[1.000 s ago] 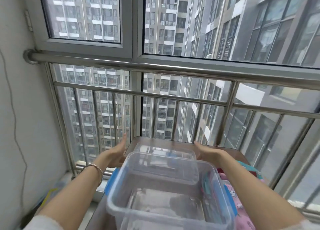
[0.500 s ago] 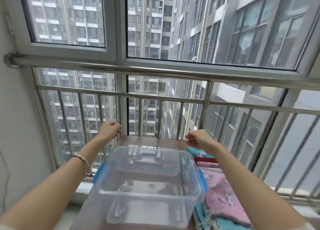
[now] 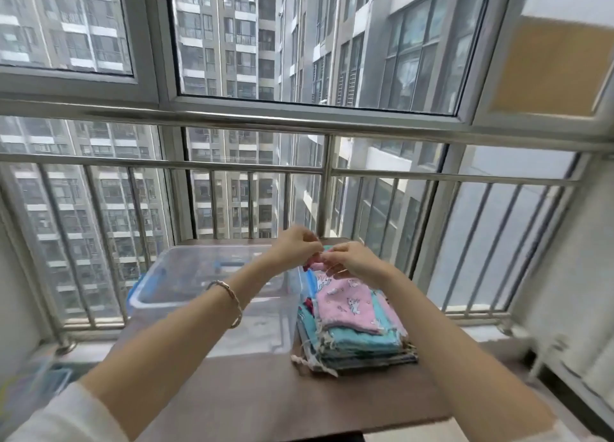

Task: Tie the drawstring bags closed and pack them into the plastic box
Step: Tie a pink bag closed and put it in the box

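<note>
Blurry fingers (image 3: pixel 310 244) at pink bag (image 3: pixel 345 303) mouth

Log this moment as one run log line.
left hand: pinches pink drawstring bag top | right hand: same | pink drawstring bag: atop stack | plastic box: left of stack

Left hand (image 3: pixel 295 247) and right hand (image 3: pixel 352 260) are leaving the plastic box (image 3: pixel 159 295), now pinching the pink drawstring bag (image 3: pixel 349 303) at its far end.

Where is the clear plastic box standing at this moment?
In the head view, the plastic box stands on the brown table, left of centre, directly beside the stack of drawstring bags on its right.
</note>
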`<action>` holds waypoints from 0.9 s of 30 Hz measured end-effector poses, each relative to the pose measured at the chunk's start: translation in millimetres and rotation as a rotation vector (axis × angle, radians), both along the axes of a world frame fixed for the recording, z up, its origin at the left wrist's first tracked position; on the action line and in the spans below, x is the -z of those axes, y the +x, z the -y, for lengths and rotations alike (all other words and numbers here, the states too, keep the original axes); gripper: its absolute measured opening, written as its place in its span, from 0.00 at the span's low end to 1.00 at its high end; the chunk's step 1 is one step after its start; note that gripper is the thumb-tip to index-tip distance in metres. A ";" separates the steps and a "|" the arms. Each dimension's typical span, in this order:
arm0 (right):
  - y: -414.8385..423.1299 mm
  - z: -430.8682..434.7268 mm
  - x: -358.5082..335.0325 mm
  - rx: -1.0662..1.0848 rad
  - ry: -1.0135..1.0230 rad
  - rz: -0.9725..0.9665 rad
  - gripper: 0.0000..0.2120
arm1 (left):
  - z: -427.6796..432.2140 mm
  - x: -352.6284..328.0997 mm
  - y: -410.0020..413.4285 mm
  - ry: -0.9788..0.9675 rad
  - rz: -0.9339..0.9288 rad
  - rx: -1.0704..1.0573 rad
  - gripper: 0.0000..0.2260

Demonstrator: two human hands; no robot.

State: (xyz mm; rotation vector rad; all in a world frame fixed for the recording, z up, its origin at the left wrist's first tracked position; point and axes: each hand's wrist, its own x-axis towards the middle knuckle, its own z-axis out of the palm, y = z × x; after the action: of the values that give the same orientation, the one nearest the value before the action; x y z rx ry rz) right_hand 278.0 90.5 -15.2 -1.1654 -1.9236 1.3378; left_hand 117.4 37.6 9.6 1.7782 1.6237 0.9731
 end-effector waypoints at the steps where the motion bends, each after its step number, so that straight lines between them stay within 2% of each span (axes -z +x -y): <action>1: 6.8 4.4 4.2 -0.003 0.008 0.026 0.07 | 2.6 5.5 12.8 -0.003 -0.045 0.024 0.06; 4: 24.8 18.2 22.1 -0.001 0.023 0.112 0.09 | 11.4 25.3 44.3 0.024 -0.321 0.056 0.07; 6: 34.1 22.1 40.2 0.013 0.094 0.277 0.12 | 17.4 41.3 59.6 0.037 -0.485 0.078 0.09; 8: 41.3 25.9 57.0 0.043 0.220 0.519 0.15 | 22.0 57.5 72.0 0.047 -0.647 0.086 0.09; 10: 48.7 28.0 73.7 0.067 0.316 0.718 0.10 | 26.3 71.8 83.5 0.036 -0.830 0.094 0.11; 11: 52.4 30.1 80.1 0.076 0.335 0.795 0.11 | 27.0 79.1 87.8 0.033 -0.903 0.105 0.13; 12: 55.2 32.3 86.0 0.081 0.346 0.865 0.13 | 28.5 85.9 91.4 0.032 -0.955 0.100 0.13; 14: 58.6 37.2 92.5 0.115 0.381 0.952 0.08 | 30.7 97.0 95.6 0.027 -1.025 0.044 0.14; 16: 58.6 38.1 95.5 0.122 0.398 1.002 0.08 | 31.0 104.0 96.0 0.007 -1.022 -0.021 0.15; 18: 58.3 36.6 92.0 0.103 0.402 1.002 0.10 | 31.1 104.6 95.6 0.007 -0.980 -0.050 0.13; 20: 58.6 33.6 85.6 0.140 0.420 0.944 0.07 | 32.2 99.6 95.5 0.070 -0.888 -0.086 0.11; 25: 59.5 29.7 50.9 0.505 0.601 0.484 0.10 | 31.7 75.4 95.8 0.337 -0.611 -0.168 0.16; 27: 58.0 32.2 31.2 0.565 0.696 0.346 0.12 | 29.2 61.7 94.7 0.379 -0.551 -0.171 0.13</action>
State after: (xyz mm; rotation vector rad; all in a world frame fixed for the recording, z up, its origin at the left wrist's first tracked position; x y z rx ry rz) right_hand 336.0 58.4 -46.4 -1.4471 -1.8329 0.1476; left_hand 212.1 8.3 -52.1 2.3484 2.0539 0.9689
